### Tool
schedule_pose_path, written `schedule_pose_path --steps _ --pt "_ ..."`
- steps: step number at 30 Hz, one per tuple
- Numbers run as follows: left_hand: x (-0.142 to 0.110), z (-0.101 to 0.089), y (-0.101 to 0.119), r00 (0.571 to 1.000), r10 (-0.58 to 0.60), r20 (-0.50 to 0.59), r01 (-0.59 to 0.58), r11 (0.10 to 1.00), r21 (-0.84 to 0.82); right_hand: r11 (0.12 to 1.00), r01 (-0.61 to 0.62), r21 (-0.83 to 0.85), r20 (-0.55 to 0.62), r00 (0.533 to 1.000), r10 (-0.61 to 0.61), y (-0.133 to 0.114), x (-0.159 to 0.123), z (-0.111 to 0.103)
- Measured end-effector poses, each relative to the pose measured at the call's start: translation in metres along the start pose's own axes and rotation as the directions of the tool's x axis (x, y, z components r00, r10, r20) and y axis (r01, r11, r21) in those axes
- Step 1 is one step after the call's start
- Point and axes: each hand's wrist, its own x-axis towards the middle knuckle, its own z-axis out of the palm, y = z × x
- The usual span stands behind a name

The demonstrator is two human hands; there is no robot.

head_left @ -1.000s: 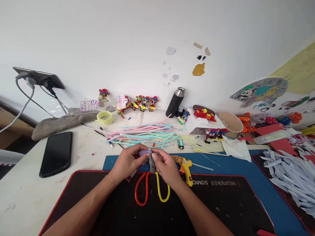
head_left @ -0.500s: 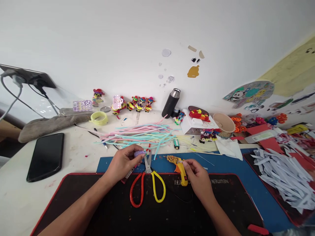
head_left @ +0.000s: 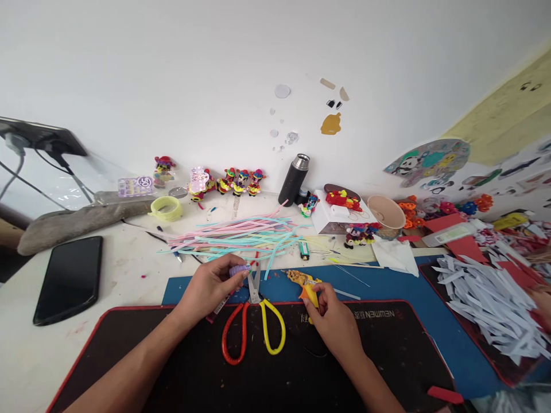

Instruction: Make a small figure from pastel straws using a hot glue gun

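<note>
My left hand [head_left: 210, 288] pinches a small purple fuzzy piece [head_left: 239, 269], like coiled pipe cleaner, between thumb and fingertips. Just right of it lie scissors [head_left: 255, 296] with one red and one yellow handle, blades slightly apart and pointing away from me. My right hand [head_left: 333, 315] is closed round the handle of a yellow hot glue gun [head_left: 301, 279], whose stained nozzle points left. A clear glue stick [head_left: 346, 295] seems to stick out behind the gun. A dark red packet [head_left: 218, 308] is partly hidden under my left hand.
Pastel pipe cleaners [head_left: 232, 238] lie heaped behind my hands. A black phone [head_left: 69, 280] is at left, a black flask [head_left: 295, 179] by the wall. White paper strips [head_left: 486, 310] fill the right side, where part of another hand [head_left: 540, 304] shows. A black mat [head_left: 193, 373] lies beneath.
My right hand has shifted from the rear of the glue gun to close round its handle. The left hand still pinches the purple piece. The whole view has shifted slightly.
</note>
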Motion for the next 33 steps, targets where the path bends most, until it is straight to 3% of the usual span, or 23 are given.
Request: schedule_pose_path --steps 10,16,20,25,33 --pt "0.001 0.000 0.001 1.000 0.001 -0.008 -0.001 1.000 -0.015 0.998 -0.020 0.063 -0.001 1.000 0.020 0.009 0.007 -0.003" --pt "-0.001 0.000 0.001 1.000 -0.001 0.000 0.001 0.999 -0.037 0.995 -0.043 0.095 -0.084 0.995 0.051 0.023 0.017 -0.004" --pt "-0.001 0.001 -0.002 0.999 -0.039 0.017 0.041 0.989 -0.142 0.959 -0.043 0.281 -0.166 0.982 0.093 0.025 0.022 -0.003" --pt "0.000 0.002 -0.006 0.998 -0.068 0.000 0.066 0.974 -0.217 0.803 0.000 0.595 -0.143 0.984 0.106 0.003 0.020 -0.002" --pt "0.001 0.002 -0.005 0.998 -0.068 0.002 0.067 0.977 -0.205 0.805 0.115 0.582 -0.059 0.993 -0.100 -0.052 0.020 0.006"
